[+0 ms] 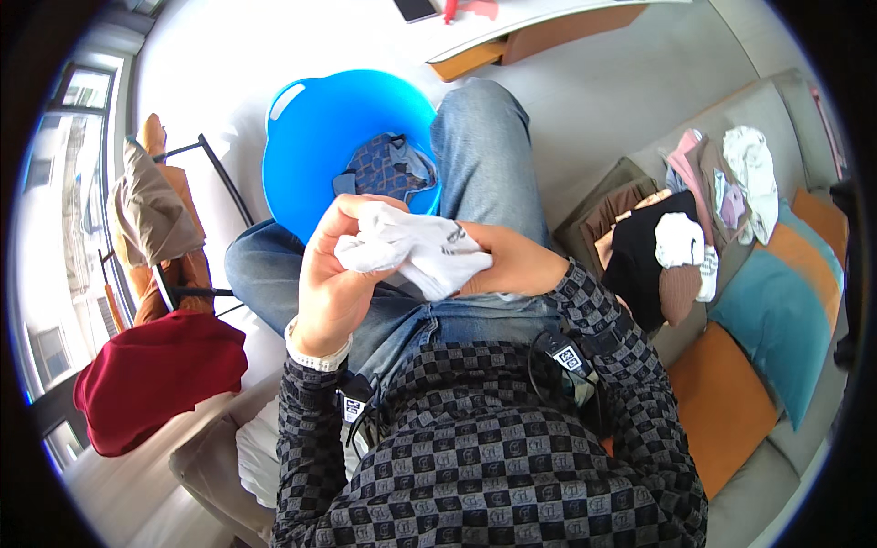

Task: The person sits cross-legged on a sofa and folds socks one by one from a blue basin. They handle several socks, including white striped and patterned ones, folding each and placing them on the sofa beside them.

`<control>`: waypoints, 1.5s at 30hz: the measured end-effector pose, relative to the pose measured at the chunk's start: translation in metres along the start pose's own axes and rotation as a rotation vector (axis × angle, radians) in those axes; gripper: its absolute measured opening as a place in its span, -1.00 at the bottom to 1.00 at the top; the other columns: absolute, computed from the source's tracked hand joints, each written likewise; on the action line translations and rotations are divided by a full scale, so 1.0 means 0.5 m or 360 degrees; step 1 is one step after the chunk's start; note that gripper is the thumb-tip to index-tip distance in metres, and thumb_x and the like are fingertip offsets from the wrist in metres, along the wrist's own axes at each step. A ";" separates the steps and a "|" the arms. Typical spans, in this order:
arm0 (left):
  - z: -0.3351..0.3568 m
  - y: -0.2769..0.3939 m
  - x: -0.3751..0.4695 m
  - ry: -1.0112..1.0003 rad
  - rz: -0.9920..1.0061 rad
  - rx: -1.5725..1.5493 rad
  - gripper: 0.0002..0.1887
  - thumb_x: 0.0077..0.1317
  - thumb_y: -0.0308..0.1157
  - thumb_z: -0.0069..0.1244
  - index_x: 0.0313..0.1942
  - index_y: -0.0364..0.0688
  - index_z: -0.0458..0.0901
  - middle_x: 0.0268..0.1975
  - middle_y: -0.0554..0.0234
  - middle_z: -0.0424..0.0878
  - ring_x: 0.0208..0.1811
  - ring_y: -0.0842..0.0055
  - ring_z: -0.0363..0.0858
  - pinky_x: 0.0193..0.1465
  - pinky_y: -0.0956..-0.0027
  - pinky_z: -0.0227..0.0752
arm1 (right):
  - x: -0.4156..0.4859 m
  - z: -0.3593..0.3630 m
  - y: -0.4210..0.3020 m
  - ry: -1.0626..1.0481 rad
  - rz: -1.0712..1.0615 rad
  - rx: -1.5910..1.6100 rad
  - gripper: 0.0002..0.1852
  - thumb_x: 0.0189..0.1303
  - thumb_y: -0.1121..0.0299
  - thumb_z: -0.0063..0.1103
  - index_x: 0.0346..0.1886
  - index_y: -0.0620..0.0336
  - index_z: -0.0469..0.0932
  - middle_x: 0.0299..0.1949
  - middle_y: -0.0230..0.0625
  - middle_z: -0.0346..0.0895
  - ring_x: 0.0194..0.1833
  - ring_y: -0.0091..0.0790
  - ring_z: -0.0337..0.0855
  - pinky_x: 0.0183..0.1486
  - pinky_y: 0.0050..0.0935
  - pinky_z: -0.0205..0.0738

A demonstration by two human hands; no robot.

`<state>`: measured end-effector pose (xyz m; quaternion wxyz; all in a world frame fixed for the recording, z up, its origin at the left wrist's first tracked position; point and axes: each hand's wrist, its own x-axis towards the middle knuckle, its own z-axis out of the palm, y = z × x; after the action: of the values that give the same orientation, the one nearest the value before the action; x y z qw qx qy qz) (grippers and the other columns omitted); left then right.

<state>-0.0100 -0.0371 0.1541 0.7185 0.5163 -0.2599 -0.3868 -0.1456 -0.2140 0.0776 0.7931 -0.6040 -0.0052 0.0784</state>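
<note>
Both my hands hold a bunched white sock [428,253] above my lap. My left hand [336,267] grips its folded left end between thumb and fingers. At the other end, my right hand [517,260] has hold of the ribbed part, which bears dark marks; some of its fingers are hidden behind the fabric. Just beyond my hands stands a blue plastic tub [308,157] with a handle hole in its rim. Inside it, at the bottom, lies a dark blue patterned cloth [384,168].
On the grey sofa [747,472] to my right are folded clothes [637,253], rolled white socks [678,240], a teal and orange cushion [781,294] and an orange cushion [719,404]. A black-framed rack [226,178] with garments and a dark red cloth [164,377] are at left. A phone [415,8] lies on the white table.
</note>
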 end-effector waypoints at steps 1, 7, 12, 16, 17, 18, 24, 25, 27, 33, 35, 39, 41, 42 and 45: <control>-0.007 -0.002 -0.001 0.0081 0.0097 0.0029 -0.62 0.21 -0.64 0.21 0.01 -0.25 0.51 0.04 0.20 0.60 0.02 0.51 0.61 0.11 0.41 0.50 | 0.006 0.001 0.011 0.0050 0.0051 0.0072 -0.47 0.19 0.30 0.42 0.20 0.21 0.46 -0.03 -0.33 0.65 0.03 -0.45 0.60 0.12 -0.41 0.43; -0.009 -0.081 -0.004 0.0059 0.0808 0.1767 -0.58 -0.18 -0.81 0.10 -0.31 -0.12 0.70 -0.15 0.22 0.46 -0.09 0.34 0.50 -0.04 0.36 0.43 | 0.015 0.019 0.053 0.0662 0.0291 0.0500 -0.60 0.27 0.49 0.19 0.17 0.23 0.39 -0.07 -0.38 0.57 -0.04 -0.55 0.60 0.01 -0.54 0.49; -0.007 -0.138 -0.011 0.0239 0.0405 0.1638 -0.57 -0.11 -0.85 0.01 -0.27 -0.16 0.69 -0.15 0.23 0.42 -0.08 0.36 0.45 0.02 0.41 0.39 | -0.003 0.016 0.028 0.0553 0.0179 0.0495 -0.35 0.26 0.54 0.18 0.41 0.26 0.20 0.20 -0.24 0.41 0.13 -0.47 0.52 0.11 -0.45 0.49; -0.030 -0.146 -0.006 0.0395 0.0217 0.1298 -0.64 0.03 -0.81 0.04 -0.22 -0.18 0.70 -0.14 0.28 0.41 -0.08 0.47 0.46 -0.02 0.47 0.40 | -0.017 0.018 0.014 0.0302 -0.0012 0.0608 -0.16 0.31 0.50 0.22 0.57 0.26 -0.03 0.32 -0.26 0.35 0.27 -0.44 0.43 0.29 -0.39 0.38; -0.031 -0.148 -0.006 0.0433 0.0162 0.1170 -0.67 0.06 -0.79 0.08 -0.23 -0.16 0.71 -0.17 0.29 0.42 -0.09 0.47 0.47 -0.05 0.45 0.43 | -0.016 0.018 0.013 0.0332 -0.0015 0.0595 -0.20 0.32 0.50 0.21 0.56 0.27 0.00 0.32 -0.27 0.36 0.27 -0.44 0.44 0.30 -0.39 0.37; -0.032 -0.149 -0.006 0.0428 0.0157 0.1113 -0.69 0.09 -0.77 0.08 -0.21 -0.18 0.71 -0.15 0.29 0.42 -0.08 0.50 0.46 -0.04 0.46 0.43 | -0.014 0.018 0.014 0.0341 -0.0025 0.0567 -0.23 0.34 0.50 0.19 0.55 0.27 0.03 0.32 -0.28 0.37 0.27 -0.44 0.44 0.31 -0.40 0.36; -0.018 -0.143 -0.020 0.0138 -0.0047 0.0463 -0.75 0.33 -0.65 0.00 0.01 -0.37 0.53 0.05 0.28 0.38 0.11 0.55 0.48 0.17 0.48 0.40 | -0.001 0.021 0.013 0.0657 -0.0075 0.0157 -0.45 0.33 0.57 0.11 0.41 0.27 0.35 0.28 -0.23 0.45 0.28 -0.42 0.46 0.33 -0.40 0.32; -0.018 -0.140 -0.020 0.0118 -0.0103 0.0394 -0.73 0.32 -0.65 0.02 0.02 -0.35 0.51 0.07 0.26 0.34 0.12 0.55 0.47 0.16 0.47 0.41 | 0.000 0.021 0.008 0.0675 -0.0194 -0.0107 -0.46 0.31 0.59 0.09 0.39 0.26 0.37 0.28 -0.23 0.45 0.28 -0.39 0.46 0.34 -0.39 0.31; -0.015 -0.139 -0.020 0.0107 -0.0176 0.0214 -0.69 0.32 -0.65 0.05 0.05 -0.32 0.46 0.10 0.24 0.26 0.13 0.55 0.44 0.15 0.45 0.45 | 0.003 0.019 -0.005 0.0693 -0.0439 -0.0634 -0.46 0.26 0.63 0.06 0.35 0.25 0.42 0.27 -0.21 0.46 0.29 -0.33 0.47 0.36 -0.37 0.28; -0.004 -0.151 -0.013 0.0144 0.0024 0.0464 -0.70 0.29 -0.67 0.10 -0.02 -0.30 0.45 0.13 0.23 0.28 0.15 0.52 0.45 0.17 0.39 0.51 | 0.014 0.025 -0.020 0.0832 -0.0302 -0.0062 -0.48 0.25 0.69 -0.02 0.32 0.25 0.46 0.05 -0.32 0.55 0.08 -0.50 0.54 0.13 -0.49 0.41; -0.005 -0.151 -0.012 0.0111 0.0067 0.0464 -0.74 0.27 -0.68 0.10 -0.07 -0.30 0.47 0.12 0.22 0.30 0.12 0.53 0.46 0.17 0.40 0.50 | 0.014 0.021 -0.017 0.0875 -0.0304 0.0151 -0.48 0.27 0.69 -0.02 0.32 0.25 0.45 -0.04 -0.38 0.55 -0.03 -0.59 0.53 0.00 -0.54 0.45; -0.005 -0.151 -0.007 0.0206 0.0207 0.0803 -0.79 0.17 -0.73 0.11 -0.23 -0.28 0.55 0.00 0.20 0.41 0.00 0.48 0.50 0.02 0.44 0.48 | 0.016 0.003 -0.006 0.1177 -0.0325 -0.1015 -0.49 0.08 0.73 0.07 0.15 0.15 0.60 -0.12 -0.26 0.58 -0.12 -0.32 0.66 -0.07 -0.42 0.51; -0.002 -0.152 0.001 0.0335 0.0320 0.1227 -0.80 0.12 -0.75 0.10 -0.27 -0.30 0.58 -0.06 0.19 0.44 -0.03 0.43 0.51 -0.01 0.45 0.45 | 0.025 0.010 0.004 0.1265 -0.0562 -0.1149 -0.64 0.03 0.68 0.15 -0.07 0.18 0.63 -0.25 -0.20 0.49 -0.22 -0.12 0.62 -0.15 -0.33 0.50; 0.000 -0.154 0.005 0.0425 0.0397 0.1426 -0.80 0.09 -0.76 0.10 -0.28 -0.31 0.59 -0.09 0.18 0.46 -0.04 0.41 0.51 -0.03 0.45 0.44 | 0.028 0.016 0.009 0.1237 -0.0576 -0.1107 -0.68 0.03 0.67 0.15 -0.11 0.20 0.62 -0.25 -0.20 0.49 -0.22 -0.11 0.61 -0.16 -0.32 0.50; 0.007 -0.155 0.014 0.0431 0.0266 0.1352 -0.76 0.04 -0.78 0.09 -0.28 -0.33 0.64 -0.14 0.15 0.48 -0.06 0.35 0.52 -0.02 0.43 0.43 | 0.044 0.037 0.031 0.1223 -0.0519 -0.0859 -0.77 0.03 0.68 0.15 -0.22 0.22 0.50 -0.25 -0.19 0.48 -0.24 -0.10 0.60 -0.17 -0.30 0.50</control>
<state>-0.0310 -0.0575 0.0819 0.4991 0.7886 -0.3400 -0.1156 -0.1277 -0.1894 0.0660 0.5550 -0.7643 0.1730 -0.2792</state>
